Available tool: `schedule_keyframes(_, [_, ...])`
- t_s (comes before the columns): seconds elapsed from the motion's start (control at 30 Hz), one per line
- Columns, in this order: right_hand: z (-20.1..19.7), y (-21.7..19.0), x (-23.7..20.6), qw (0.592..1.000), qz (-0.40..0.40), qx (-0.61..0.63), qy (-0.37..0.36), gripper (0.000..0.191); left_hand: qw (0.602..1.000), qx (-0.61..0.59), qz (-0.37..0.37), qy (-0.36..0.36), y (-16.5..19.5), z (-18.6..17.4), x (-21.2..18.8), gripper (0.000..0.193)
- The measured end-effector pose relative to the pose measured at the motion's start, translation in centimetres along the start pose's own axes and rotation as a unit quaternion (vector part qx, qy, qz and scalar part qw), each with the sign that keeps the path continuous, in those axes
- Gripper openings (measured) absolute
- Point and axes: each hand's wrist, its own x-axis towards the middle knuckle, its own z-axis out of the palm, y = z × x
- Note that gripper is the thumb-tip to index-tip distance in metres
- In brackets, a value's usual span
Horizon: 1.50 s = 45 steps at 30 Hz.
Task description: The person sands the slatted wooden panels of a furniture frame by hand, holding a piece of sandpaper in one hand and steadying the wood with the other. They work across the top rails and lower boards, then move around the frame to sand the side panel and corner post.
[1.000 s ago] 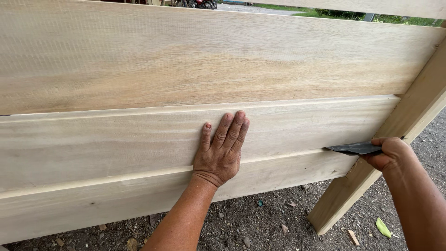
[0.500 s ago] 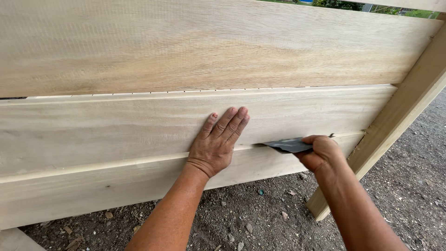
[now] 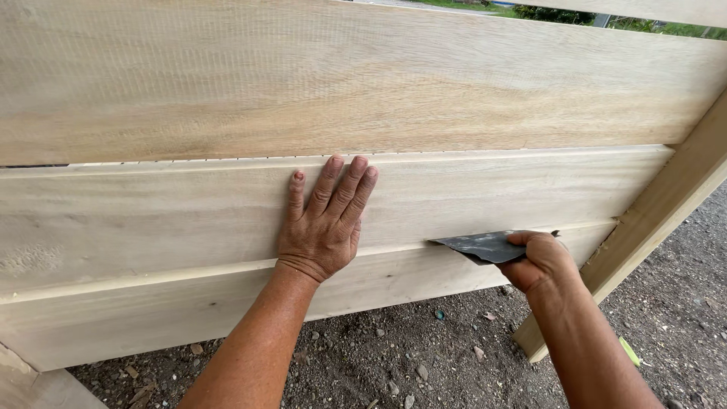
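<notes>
Sandpaper sheet (image 3: 485,245): a dark grey folded piece is being held against the lower edge of the middle plank (image 3: 492,189), near its right end, just above the seam with the bottom plank (image 3: 394,284).
Right hand (image 3: 539,263): it is being kept clenched around the sheet, thumb on top, the abrasive tip pointing left along the seam.
Left hand (image 3: 324,227): it is being pressed flat and open on the middle plank, fingers together and pointing up, nothing being grasped.
Doing the step well: judged from the grip, the sheet is best being kept flat to the edge and drawn along the grain, with the panel being steadied by the flat palm.
Surroundings: a wide top plank (image 3: 363,83) is lying above; a slanted post (image 3: 666,204) is standing at the right; gravel ground (image 3: 424,356) is lying below.
Hard to make out: the sheet's contact face is being hidden by the hand; the panel's left end and the post's foot are being cut off.
</notes>
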Motion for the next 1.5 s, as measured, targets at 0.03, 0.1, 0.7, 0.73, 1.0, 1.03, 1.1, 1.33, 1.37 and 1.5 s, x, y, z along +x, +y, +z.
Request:
schedule_keyframes(0.03, [0.5,0.1,-1.0,1.000,-0.015,-0.001,0.010,0.034,1.000,0.006,0.002,0.001,-0.1,0.0,-0.1,0.071])
schedule_keyframes(0.1, [1.7,1.2,-3.1,0.999,-0.046,0.001,0.028,0.034,1.000,0.012,0.005,0.007,-0.2,0.1,-0.2,0.070])
schedule_keyframes(0.7, [5.7,6.9,-6.8,0.999,0.007,-0.018,-0.026,0.048,0.999,-0.040,0.000,0.001,-1.1,-0.9,-0.3,0.071])
schedule_keyframes(0.73, [5.8,6.8,-6.6,0.999,0.015,-0.020,-0.027,0.048,0.999,-0.049,0.000,0.001,-1.1,-0.9,-0.3,0.071])
schedule_keyframes(1.0, [3.5,2.4,-4.9,0.999,0.002,0.045,0.015,0.045,1.000,-0.018,0.001,0.011,-1.0,-1.1,-0.2,0.069])
schedule_keyframes(1.03, [3.6,3.1,-4.8,0.999,-0.003,0.034,0.010,0.046,1.000,-0.020,0.002,0.010,-1.0,-1.1,-0.2,0.068])
schedule_keyframes(1.1, [3.9,4.8,-4.3,1.000,-0.002,0.009,-0.007,0.047,1.000,-0.026,0.002,0.010,-0.9,-1.1,-0.1,0.068])
schedule_keyframes(1.33, [1.5,0.3,1.2,0.995,0.080,0.053,0.001,0.054,0.999,-0.034,0.003,0.009,-0.9,-0.8,-0.2,0.068])
schedule_keyframes(1.37, [0.5,-1.0,2.2,0.996,0.068,0.056,0.010,0.054,0.999,-0.034,0.003,0.007,-0.9,-0.8,-0.3,0.068])
schedule_keyframes(1.5, [-1.9,-5.0,4.0,0.997,0.003,0.067,0.029,0.048,1.000,-0.025,0.001,0.013,-0.8,-0.6,-0.3,0.068])
